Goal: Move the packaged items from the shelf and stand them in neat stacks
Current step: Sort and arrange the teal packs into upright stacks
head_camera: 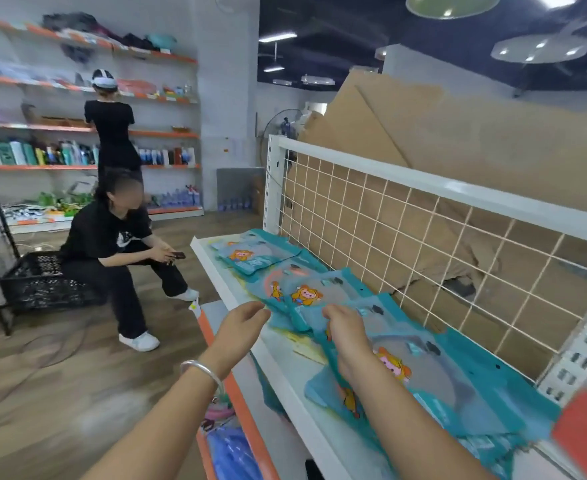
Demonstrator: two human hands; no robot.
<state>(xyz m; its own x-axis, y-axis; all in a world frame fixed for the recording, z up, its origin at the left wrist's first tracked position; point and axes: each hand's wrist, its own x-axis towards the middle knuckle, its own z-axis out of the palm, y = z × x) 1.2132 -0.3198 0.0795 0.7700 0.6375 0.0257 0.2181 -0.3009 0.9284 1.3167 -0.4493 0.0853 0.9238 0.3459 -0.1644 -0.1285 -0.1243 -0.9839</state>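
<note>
Left hand (247,323): one, hovered at the shelf edge, fingers loosely extended, holding nothing; one smooth silver bangle (202,370) on its wrist
Right hand (345,329): one, fingers curled onto the nearest packet's top edge
Packets (434,372): at least five, flat, glossy teal plastic, orange cartoon prints, lay overlapped along the shelf
Shelf (278,362): one, white metal, square wire-grid back (406,237)

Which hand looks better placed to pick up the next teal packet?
Right. The right hand lies on the teal packets, fingers at one packet's edge. The left hand hovers open beside them, at the front of the shelf.
</note>
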